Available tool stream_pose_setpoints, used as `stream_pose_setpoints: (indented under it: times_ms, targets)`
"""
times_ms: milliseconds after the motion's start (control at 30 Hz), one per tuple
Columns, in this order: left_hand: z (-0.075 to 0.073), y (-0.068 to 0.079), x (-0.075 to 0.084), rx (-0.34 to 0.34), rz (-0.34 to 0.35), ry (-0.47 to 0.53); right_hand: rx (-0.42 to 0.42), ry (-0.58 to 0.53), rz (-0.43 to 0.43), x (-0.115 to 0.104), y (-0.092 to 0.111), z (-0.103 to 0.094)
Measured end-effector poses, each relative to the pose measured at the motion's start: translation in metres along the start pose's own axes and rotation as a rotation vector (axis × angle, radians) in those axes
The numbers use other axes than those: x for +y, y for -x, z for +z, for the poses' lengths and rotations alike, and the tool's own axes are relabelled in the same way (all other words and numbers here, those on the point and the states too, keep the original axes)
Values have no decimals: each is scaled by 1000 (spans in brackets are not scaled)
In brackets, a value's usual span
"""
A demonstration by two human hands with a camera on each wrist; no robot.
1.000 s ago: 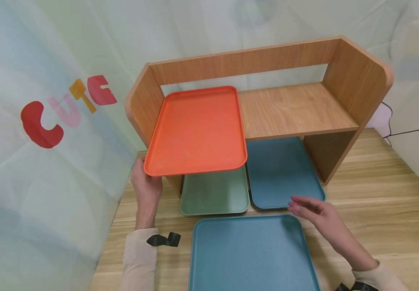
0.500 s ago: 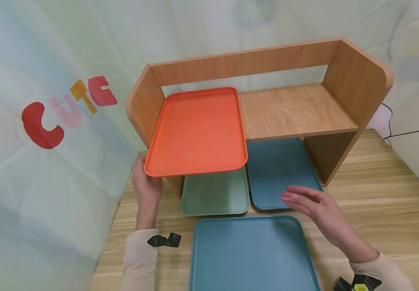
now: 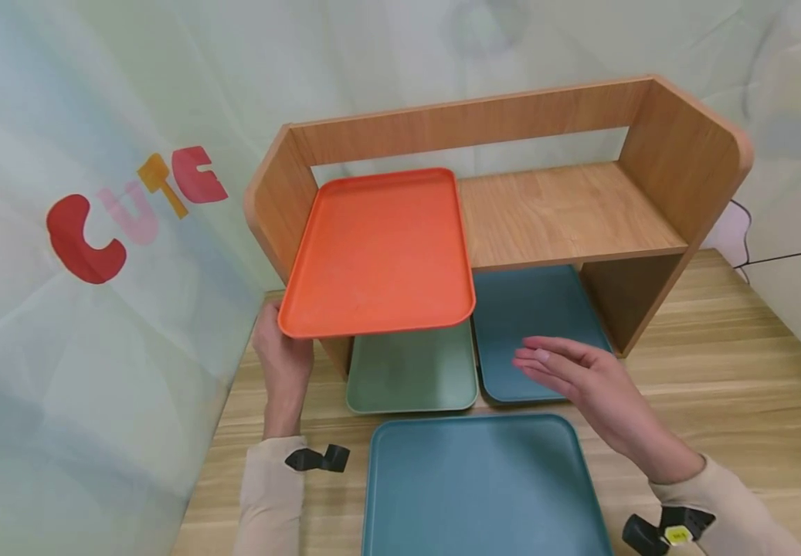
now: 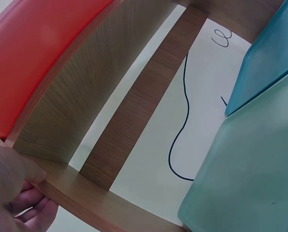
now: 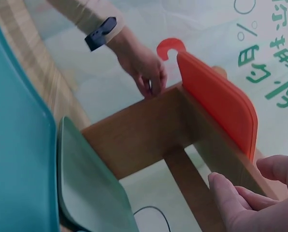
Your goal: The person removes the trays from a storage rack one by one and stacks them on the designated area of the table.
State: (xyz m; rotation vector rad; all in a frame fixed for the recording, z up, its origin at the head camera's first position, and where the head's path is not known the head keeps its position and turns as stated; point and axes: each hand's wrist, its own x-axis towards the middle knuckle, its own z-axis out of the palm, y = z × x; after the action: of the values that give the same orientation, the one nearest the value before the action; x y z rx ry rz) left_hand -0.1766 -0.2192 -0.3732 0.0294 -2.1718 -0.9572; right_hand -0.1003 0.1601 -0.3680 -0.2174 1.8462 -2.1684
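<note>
My left hand [image 3: 285,359] grips the front edge of the left side panel of a small wooden desktop shelf [image 3: 574,212], below the corner of an orange tray [image 3: 379,255]. In the left wrist view, the thumb of that hand [image 4: 13,188] lies on one side of the panel and the fingers on the other. The orange tray rests on the upper board at the left, its front end jutting past the board. My right hand [image 3: 588,386] holds nothing; its fingers are extended, and it overlaps the blue tray [image 3: 525,309] in the lower right compartment.
A green tray [image 3: 414,374] lies in the lower left compartment, beside the blue one. Another blue tray [image 3: 476,486] lies on the wood-grain table [image 3: 706,394] in front. Printed cloth [image 3: 129,363] hangs at the left and behind the shelf.
My right hand has moved left and forward, from the blue tray's front right corner to over its front part. The left hand and the trays stay in place.
</note>
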Motion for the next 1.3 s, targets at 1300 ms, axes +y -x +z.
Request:
stream_pose_setpoints:
  times_ms: [1300]
  targets:
    - [3,-1,0,17,27,-29,-140,-212,34,-50,-45,43]
